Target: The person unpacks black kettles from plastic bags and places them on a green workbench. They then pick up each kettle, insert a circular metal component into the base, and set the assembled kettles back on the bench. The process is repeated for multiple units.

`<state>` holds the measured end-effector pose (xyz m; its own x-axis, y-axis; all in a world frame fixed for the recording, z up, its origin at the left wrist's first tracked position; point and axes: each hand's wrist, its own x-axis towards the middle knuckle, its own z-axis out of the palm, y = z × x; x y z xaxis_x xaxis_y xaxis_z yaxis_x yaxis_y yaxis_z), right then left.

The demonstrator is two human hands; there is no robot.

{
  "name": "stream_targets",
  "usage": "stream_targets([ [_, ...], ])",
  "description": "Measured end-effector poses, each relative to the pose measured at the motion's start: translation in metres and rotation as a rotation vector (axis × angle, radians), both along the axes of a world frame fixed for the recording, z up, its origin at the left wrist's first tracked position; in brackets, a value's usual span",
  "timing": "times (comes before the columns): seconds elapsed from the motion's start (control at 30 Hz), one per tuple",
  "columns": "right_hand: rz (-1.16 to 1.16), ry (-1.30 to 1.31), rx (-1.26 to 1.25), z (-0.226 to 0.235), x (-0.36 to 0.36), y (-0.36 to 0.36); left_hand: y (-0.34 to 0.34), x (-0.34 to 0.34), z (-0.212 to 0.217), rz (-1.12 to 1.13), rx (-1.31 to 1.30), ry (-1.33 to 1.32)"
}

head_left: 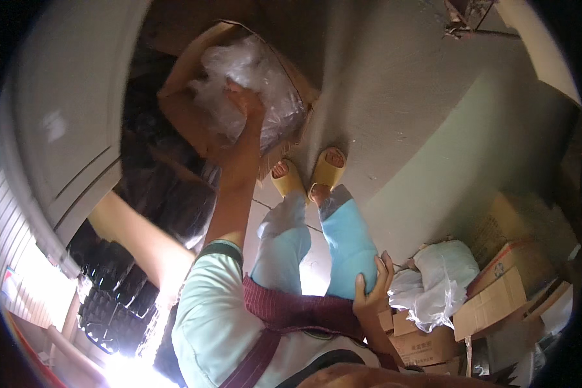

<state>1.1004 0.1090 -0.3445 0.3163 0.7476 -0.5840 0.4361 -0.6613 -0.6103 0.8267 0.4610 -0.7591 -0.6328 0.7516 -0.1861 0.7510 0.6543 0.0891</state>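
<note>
Plastic bag (252, 84), crumpled and clear, fills open cardboard box (194, 110) on floor just beyond yellow slippers (310, 174). Head view: left hand (246, 103) reaches into box, arm stretched forward, fingers pressing on bag; whether it grips, cannot tell. Right hand (372, 284) rests well back from box, fingers curled round light blue trouser knee (349, 252).

One fisheye view from the head looks steeply down the person's own body. It reaches the floor (394, 84) and sandalled feet (309, 173) below.
</note>
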Motion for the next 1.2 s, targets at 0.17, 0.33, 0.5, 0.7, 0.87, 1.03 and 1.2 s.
stream_targets([
  [0.17,0.080,-0.057,0.073,-0.020,-0.006,0.019,0.023,-0.015,-0.067,-0.605,-0.414,0.385],
  [0.33,0.096,-0.047,0.000,0.004,-0.012,0.019,0.047,-0.010,0.004,-0.412,-0.597,-0.129],
  [0.5,0.113,-0.053,-0.016,0.007,-0.020,-0.007,0.039,-0.032,0.130,-0.491,-0.489,-0.418],
  [0.7,0.430,-0.173,-0.111,0.017,-0.026,-0.009,-0.083,-0.066,0.241,-0.669,-0.194,-0.687],
  [0.87,0.685,-0.039,0.004,0.070,-0.056,0.057,-0.202,-0.074,0.441,-0.515,-0.227,-1.009],
  [1.03,0.896,0.140,0.111,0.127,-0.104,0.144,-0.343,-0.129,0.527,-0.180,-0.114,-0.827],
  [1.2,1.187,0.178,0.330,0.170,-0.239,0.201,-0.453,-0.231,0.577,0.501,0.122,-0.709],
])
